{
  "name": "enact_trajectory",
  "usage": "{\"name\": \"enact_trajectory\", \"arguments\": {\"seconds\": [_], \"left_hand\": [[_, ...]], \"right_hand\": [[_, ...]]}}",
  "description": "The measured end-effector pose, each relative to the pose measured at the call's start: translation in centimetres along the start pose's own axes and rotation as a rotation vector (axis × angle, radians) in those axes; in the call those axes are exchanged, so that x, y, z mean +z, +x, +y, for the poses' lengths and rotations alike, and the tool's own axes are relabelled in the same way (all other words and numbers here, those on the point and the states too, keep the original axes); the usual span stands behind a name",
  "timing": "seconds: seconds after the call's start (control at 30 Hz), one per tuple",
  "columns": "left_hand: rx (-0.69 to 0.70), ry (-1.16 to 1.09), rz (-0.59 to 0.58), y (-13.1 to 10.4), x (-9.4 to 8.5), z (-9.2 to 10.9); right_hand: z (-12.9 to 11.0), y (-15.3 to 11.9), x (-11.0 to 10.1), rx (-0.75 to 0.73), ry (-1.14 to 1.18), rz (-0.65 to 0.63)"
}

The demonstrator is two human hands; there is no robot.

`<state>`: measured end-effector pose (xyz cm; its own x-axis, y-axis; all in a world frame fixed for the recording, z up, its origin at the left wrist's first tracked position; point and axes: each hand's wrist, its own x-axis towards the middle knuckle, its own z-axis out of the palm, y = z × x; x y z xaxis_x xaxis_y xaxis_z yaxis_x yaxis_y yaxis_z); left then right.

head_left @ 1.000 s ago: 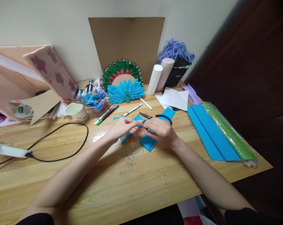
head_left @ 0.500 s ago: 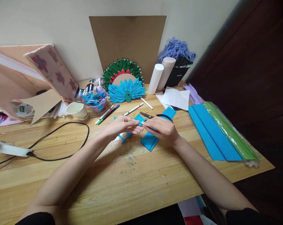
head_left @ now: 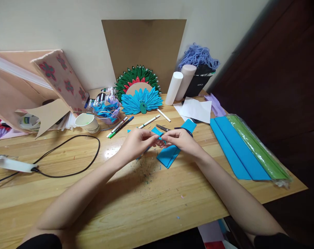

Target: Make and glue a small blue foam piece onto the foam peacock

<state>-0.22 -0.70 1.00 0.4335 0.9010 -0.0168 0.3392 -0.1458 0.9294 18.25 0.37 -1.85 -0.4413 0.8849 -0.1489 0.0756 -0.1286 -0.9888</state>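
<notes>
Between my two hands, above the middle of the table, is a small piece of blue crepe paper (head_left: 160,137). My left hand (head_left: 138,141) pinches its left side between thumb and fingers. The fingertips of my right hand (head_left: 181,140) pinch the other side, close to the left fingertips. Under and beside my right hand lies a folded blue paper strip (head_left: 168,157). Scissors (head_left: 162,127) rest behind the hands, their dark handles partly covered by my right hand. Farther back sits a paper peacock with a fan of blue petals (head_left: 142,100) and green and red ones behind.
Several markers (head_left: 120,127) lie left of the scissors. A paper cup (head_left: 86,122) and a tub of blue scraps (head_left: 107,110) stand at the back left. A black cord (head_left: 98,152) loops from a white tool (head_left: 12,164). Blue paper (head_left: 237,148) and wrapped green paper (head_left: 258,152) lie right.
My hands have drawn closer, and the left fingers have curled in from a more open pose. Both now pinch the blue piece at nearly one spot. The view has shifted slightly.
</notes>
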Motion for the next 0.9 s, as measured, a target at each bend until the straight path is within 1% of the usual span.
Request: {"name": "enact_trajectory", "arguments": {"seconds": [0.13, 0.3, 0.43, 0.57, 0.63, 0.73, 0.83, 0.9], "left_hand": [[0.044, 0.103, -0.027, -0.2, 0.1, -0.1], [0.020, 0.158, -0.082, -0.1, -0.1, -0.4], [-0.002, 0.237, -0.124, -0.1, -0.8, -0.1], [-0.005, 0.266, -0.155, 0.0, -1.1, 0.2], [-0.007, 0.278, -0.150, 0.0, -1.0, 0.2], [-0.008, 0.300, -0.139, 0.0, -0.9, 0.1], [-0.023, 0.300, -0.146, 0.0, -0.9, 0.2], [-0.029, 0.291, -0.159, 0.0, -1.0, 0.2]], "right_hand": [[-0.1, -0.1, 0.1, 0.003, -0.045, -0.038], [-0.1, -0.3, 0.1, 0.011, -0.077, -0.115], [-0.3, -0.4, 0.1, 0.034, -0.095, -0.161], [-0.5, -0.6, 0.1, 0.034, -0.118, -0.205], [-0.6, -0.7, 0.2, 0.032, -0.141, -0.215], [-0.6, -0.8, 0.5, 0.039, -0.168, -0.195], [-0.6, -0.7, 0.7, 0.064, -0.158, -0.166], [-0.5, -0.7, 0.7, 0.091, -0.140, -0.170]]}}
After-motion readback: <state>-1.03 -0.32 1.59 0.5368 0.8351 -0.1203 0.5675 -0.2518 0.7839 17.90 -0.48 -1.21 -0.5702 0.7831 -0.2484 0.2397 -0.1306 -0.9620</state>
